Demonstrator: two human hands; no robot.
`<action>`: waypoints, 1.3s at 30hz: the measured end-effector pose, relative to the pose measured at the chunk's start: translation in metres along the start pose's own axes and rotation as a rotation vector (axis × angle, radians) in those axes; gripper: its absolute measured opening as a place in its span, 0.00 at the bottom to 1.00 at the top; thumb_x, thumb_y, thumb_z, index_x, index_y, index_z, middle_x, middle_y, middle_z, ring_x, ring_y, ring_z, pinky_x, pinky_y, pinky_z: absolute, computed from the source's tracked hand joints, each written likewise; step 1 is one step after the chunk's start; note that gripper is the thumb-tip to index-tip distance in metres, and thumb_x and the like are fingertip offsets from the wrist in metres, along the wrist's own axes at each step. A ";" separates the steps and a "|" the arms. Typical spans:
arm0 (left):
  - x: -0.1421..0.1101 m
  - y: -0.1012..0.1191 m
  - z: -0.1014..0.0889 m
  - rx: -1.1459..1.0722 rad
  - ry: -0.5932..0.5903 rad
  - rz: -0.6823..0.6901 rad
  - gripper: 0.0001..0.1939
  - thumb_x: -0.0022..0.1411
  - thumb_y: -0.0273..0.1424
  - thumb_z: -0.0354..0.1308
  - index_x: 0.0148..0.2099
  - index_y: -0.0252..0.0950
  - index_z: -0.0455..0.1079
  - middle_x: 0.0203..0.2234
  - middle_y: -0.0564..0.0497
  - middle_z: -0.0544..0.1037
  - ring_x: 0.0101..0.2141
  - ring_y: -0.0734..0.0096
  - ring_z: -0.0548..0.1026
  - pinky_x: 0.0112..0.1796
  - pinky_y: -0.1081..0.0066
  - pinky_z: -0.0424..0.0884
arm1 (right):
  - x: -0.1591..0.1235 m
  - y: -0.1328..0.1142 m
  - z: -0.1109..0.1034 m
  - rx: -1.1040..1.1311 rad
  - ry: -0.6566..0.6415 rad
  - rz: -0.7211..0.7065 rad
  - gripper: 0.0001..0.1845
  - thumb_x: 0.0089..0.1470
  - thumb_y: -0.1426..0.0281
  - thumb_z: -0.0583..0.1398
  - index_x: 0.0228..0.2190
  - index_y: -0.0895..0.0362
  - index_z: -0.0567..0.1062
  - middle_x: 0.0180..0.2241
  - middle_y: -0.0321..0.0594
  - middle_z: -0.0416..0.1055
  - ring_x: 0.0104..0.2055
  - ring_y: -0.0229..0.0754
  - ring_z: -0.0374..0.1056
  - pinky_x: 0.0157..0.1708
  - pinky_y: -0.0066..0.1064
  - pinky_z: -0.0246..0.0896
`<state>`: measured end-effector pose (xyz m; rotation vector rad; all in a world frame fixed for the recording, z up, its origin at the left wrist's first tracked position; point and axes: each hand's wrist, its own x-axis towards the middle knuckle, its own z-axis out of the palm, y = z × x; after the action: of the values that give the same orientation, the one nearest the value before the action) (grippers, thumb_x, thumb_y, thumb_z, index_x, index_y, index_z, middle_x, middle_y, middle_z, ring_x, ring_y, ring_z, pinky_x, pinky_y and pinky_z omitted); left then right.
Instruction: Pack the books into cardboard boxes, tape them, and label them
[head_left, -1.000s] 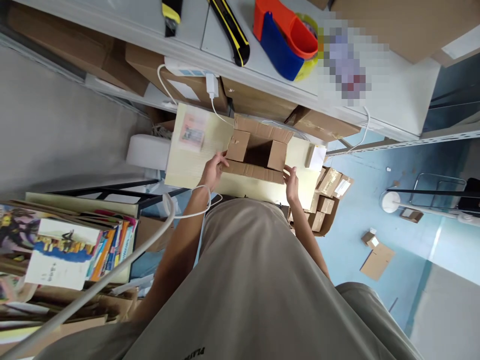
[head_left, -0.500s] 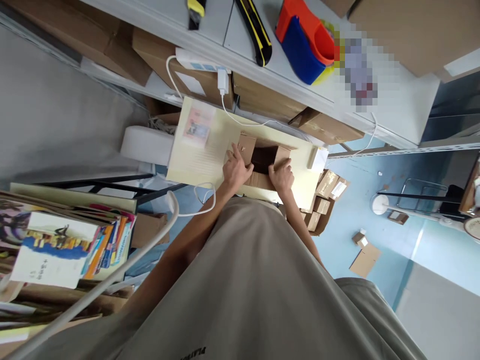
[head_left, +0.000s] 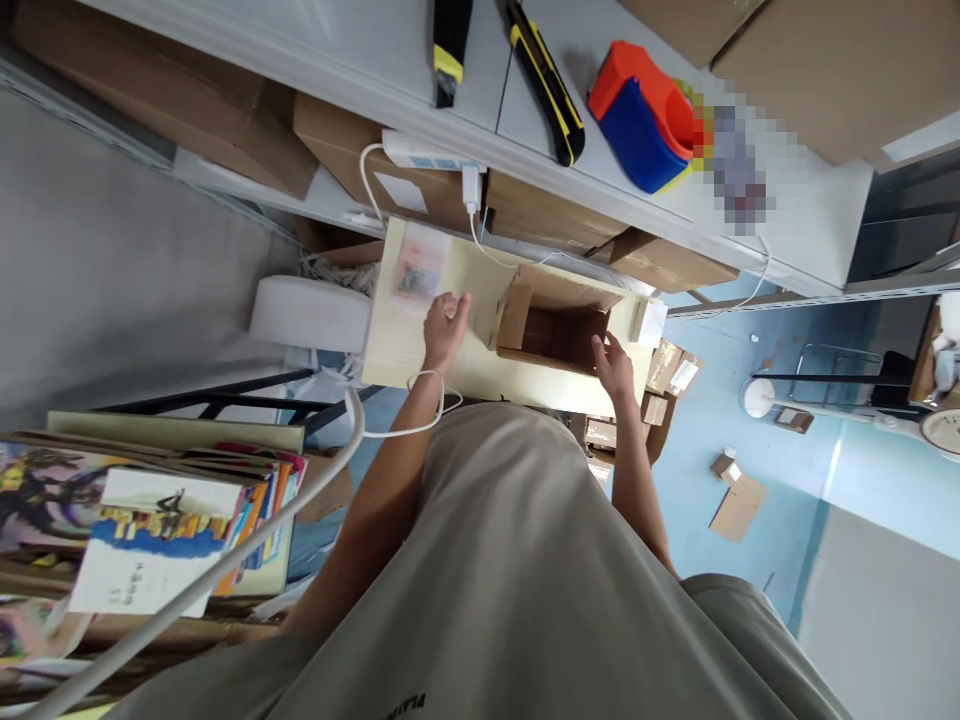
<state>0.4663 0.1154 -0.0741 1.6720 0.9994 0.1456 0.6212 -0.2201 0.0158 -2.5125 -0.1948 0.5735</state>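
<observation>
An open cardboard box (head_left: 514, 318) stands on the cream tabletop (head_left: 476, 375), its dark inside facing up toward me. My left hand (head_left: 445, 332) is in the air to the left of the box, apart from it, thumb and fingers spread and nothing in them. Close by it lies a pinkish printed packet or booklet (head_left: 418, 266), blurred. At the box's right front corner is my right hand (head_left: 615, 368), fingers apart and holding nothing; whether it touches the box, I cannot tell. A small white box-like object (head_left: 649, 322) sits at the tabletop's right end.
On the grey shelf (head_left: 337, 60) ahead lie a yellow-black utility knife (head_left: 546, 85), a second yellow-black tool (head_left: 449, 55) and an orange-blue tape dispenser (head_left: 645, 120). A white cable (head_left: 390, 433) loops by my left forearm. Books (head_left: 150, 540) stand at left; cartons (head_left: 660, 385) at right.
Both hands have come off the box's flaps and moved apart, the left one toward the pinkish packet. The box's opening now shows wider. My view has shifted slightly.
</observation>
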 end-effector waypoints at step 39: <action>-0.100 0.127 0.016 -0.323 -0.207 0.135 0.35 0.72 0.59 0.66 0.67 0.40 0.79 0.56 0.42 0.88 0.61 0.40 0.84 0.58 0.49 0.82 | 0.002 -0.024 -0.019 0.322 -0.249 -0.147 0.54 0.67 0.30 0.61 0.72 0.60 0.75 0.68 0.61 0.79 0.72 0.69 0.76 0.68 0.60 0.78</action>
<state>0.4797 0.0344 0.0664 1.4245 0.6681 0.2068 0.6309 -0.2085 0.0422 -2.0948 -0.3466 0.7885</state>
